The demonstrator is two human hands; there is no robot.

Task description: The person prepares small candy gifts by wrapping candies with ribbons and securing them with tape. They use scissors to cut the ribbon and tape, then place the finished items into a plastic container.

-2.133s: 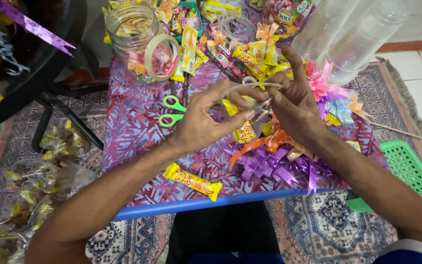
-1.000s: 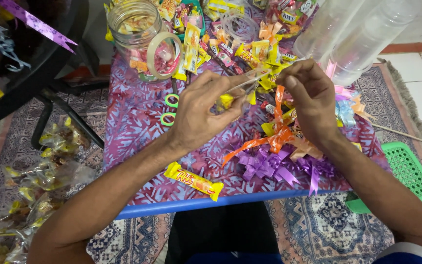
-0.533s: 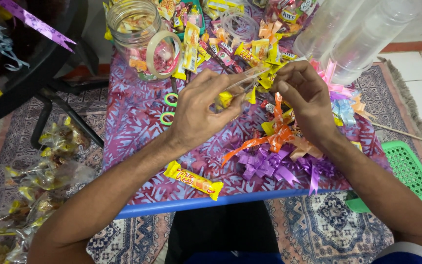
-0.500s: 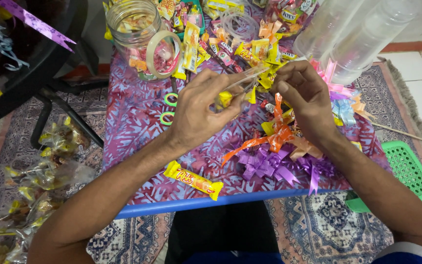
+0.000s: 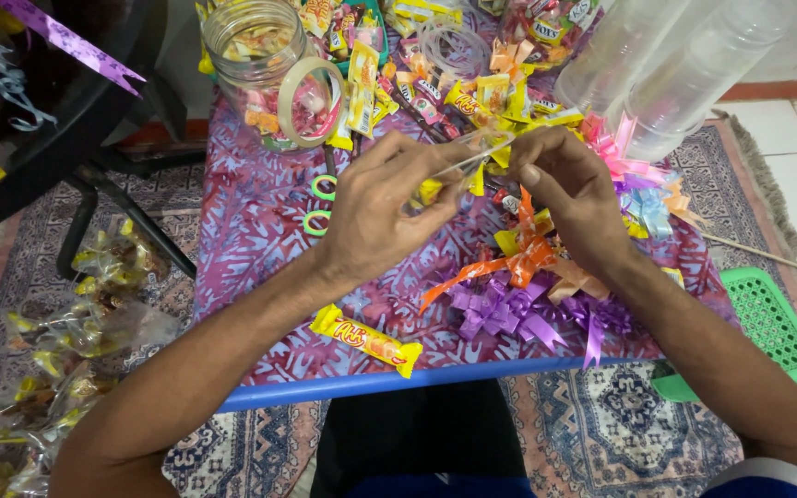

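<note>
My left hand (image 5: pixel 389 207) and my right hand (image 5: pixel 576 189) are raised over a purple patterned tablecloth (image 5: pixel 251 240). Both pinch a thin pale stick (image 5: pixel 477 152) that runs between their fingertips. Small yellow wrapped sweets (image 5: pixel 431 191) sit against the stick under my left fingers. Below my right hand hangs an orange ribbon bow (image 5: pixel 523 260), its tails trailing to the cloth. Whether the bow is tied to the stick is hidden by my fingers.
Behind the hands are a glass jar (image 5: pixel 255 55) with a tape roll (image 5: pixel 311 103), loose sweets (image 5: pixel 472 92) and clear plastic tubes (image 5: pixel 684 65). Green scissor handles (image 5: pixel 320 205), a yellow candy bar (image 5: pixel 366 339), purple bows (image 5: pixel 509 314) and a green basket (image 5: pixel 772 318) lie nearby. Bagged sweets (image 5: pixel 76 323) cover the floor.
Both hands have risen and moved away from me across the table, lifting the stick and the orange bow. Over the last half second they barely move.
</note>
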